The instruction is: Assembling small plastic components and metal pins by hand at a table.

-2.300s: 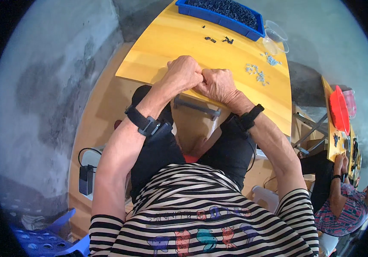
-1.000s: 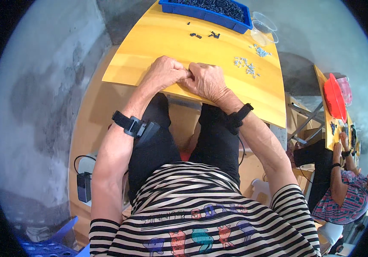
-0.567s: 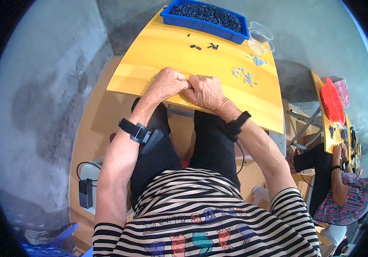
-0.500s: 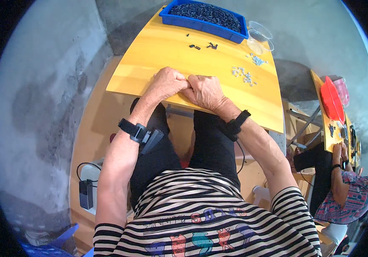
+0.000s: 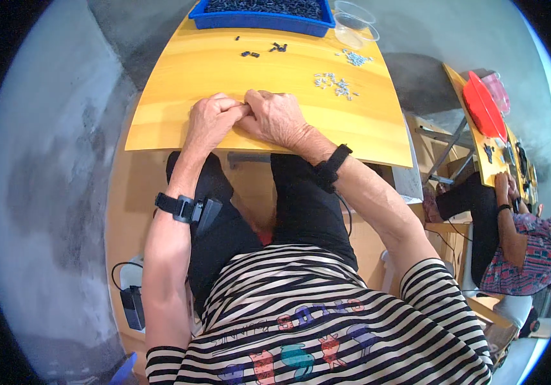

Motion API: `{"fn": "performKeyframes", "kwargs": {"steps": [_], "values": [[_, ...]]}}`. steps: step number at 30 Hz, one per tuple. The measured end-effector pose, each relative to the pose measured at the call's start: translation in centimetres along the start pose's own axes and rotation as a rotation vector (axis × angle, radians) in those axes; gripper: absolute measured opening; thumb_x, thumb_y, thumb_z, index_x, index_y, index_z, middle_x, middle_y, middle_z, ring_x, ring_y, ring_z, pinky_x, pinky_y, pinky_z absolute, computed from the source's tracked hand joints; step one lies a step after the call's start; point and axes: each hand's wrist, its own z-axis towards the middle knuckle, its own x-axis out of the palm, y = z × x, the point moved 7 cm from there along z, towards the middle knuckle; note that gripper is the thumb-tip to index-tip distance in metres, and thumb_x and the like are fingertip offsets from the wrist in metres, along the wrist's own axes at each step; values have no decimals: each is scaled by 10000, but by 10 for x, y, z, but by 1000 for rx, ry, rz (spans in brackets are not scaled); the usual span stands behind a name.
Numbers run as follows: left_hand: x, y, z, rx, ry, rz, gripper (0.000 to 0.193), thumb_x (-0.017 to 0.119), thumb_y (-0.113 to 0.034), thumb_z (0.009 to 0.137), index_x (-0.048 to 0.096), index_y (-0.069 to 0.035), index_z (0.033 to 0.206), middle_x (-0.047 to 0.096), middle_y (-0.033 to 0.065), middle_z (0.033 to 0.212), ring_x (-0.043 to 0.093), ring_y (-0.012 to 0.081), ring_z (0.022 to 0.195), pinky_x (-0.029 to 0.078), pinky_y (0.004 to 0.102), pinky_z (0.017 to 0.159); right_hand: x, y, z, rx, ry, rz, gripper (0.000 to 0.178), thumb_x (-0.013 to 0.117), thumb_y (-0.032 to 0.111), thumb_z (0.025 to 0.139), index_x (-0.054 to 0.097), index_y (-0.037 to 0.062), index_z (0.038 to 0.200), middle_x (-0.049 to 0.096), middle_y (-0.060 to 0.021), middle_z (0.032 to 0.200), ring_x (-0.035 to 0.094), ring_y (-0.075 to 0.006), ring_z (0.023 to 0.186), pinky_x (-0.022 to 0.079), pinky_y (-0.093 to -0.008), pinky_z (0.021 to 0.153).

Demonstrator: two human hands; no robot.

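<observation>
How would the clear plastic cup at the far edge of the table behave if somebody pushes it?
The clear cup looks thin and empty, so probably light and easily slid or tipped. It stands beside the blue tray, which could stop it going left.

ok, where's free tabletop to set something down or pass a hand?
Bare wood on the yellow table left of the left hand, and in the band between the hands and the black parts. Right of the right hand, near edge is free. Crowded: silver parts, blue tray, clear cups.
</observation>
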Motion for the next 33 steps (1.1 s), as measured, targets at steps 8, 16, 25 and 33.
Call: {"fn": "performKeyframes", "kwargs": {"steps": [8,16,25,33], "values": [[1,13,-5,-74,-66,-110,194,671,-219,769,694,-27,784,616,108,701,599,215,654,448,303,620,-5,1,-2,-8,-20,121,221,654,235,770,550,85,895,643,-142,769,636,-318,659,502,-403,564],[0,8,-2,-16,-141,-168,219,694,-216,789,688,2,778,618,111,667,598,167,614,445,284,583,-35,-20,-17,109,-195,395,222,701,130,764,620,34,947,640,-115,771,640,-240,648,515,-340,572],[0,7,-1,46,-219,-143,272,690,-193,786,623,37,659,547,136,573,554,203,525,412,328,513,-197,-145,-122,637,-405,98,267,593,45,853,606,14,1118,663,-88,1014,600,-127,916,467,-253,822],[-7,-2,-5,54,-239,-114,161,704,-159,733,690,0,714,619,141,640,613,268,594,474,346,568,-201,-230,-242,632,-100,-411,261,494,140,887,609,22,1090,619,-211,1077,597,-345,1010,466,-388,868]]}}
